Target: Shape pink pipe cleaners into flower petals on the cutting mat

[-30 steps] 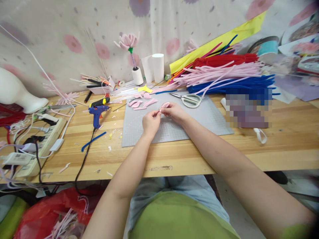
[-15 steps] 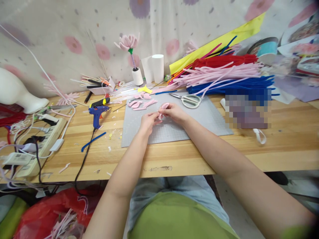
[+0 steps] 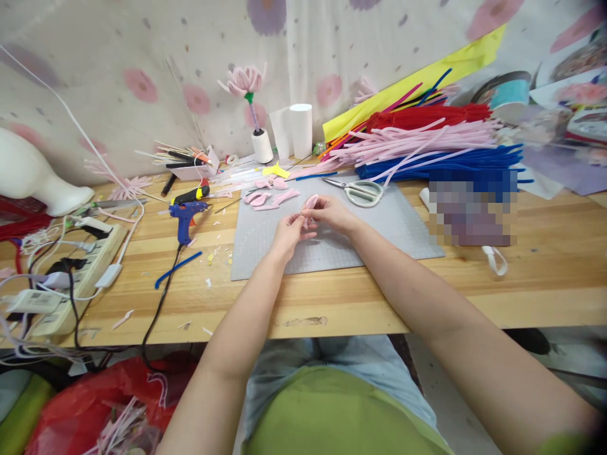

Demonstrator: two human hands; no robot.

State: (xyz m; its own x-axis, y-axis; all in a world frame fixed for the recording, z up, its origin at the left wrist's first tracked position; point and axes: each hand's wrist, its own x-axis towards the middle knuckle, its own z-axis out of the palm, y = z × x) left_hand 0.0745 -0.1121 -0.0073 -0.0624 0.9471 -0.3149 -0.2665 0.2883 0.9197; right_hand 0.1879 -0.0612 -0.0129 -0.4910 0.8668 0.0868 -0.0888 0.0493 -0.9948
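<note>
- No words, brands or numbers can be read.
- White, rectangular plastic power adapter (image 3: pixel 33 302): small grey printing on its face, too fine to make out.
- Flat grey cutting mat (image 3: pixel 384 230): fine printed grid lines; any figures along them are too faint to read.
- Dark reddish-brown object (image 3: pixel 474 218) on the wooden tabletop (image 3: pixel 545 272): pixelated, any lettering hidden.

Pale pink, curved fuzzy piece (image 3: pixel 311 201). Grey rectangular cutting mat (image 3: pixel 389 227), fine grid pattern. Blue plastic pistol-shaped glue gun (image 3: pixel 180 221), orange trigger (image 3: pixel 192 221). Long fuzzy stems (image 3: pixel 417 140), bundled: red, pink, blue. Whitish fabric backdrop (image 3: pixel 190 38), pink-and-purple floral print.
</note>
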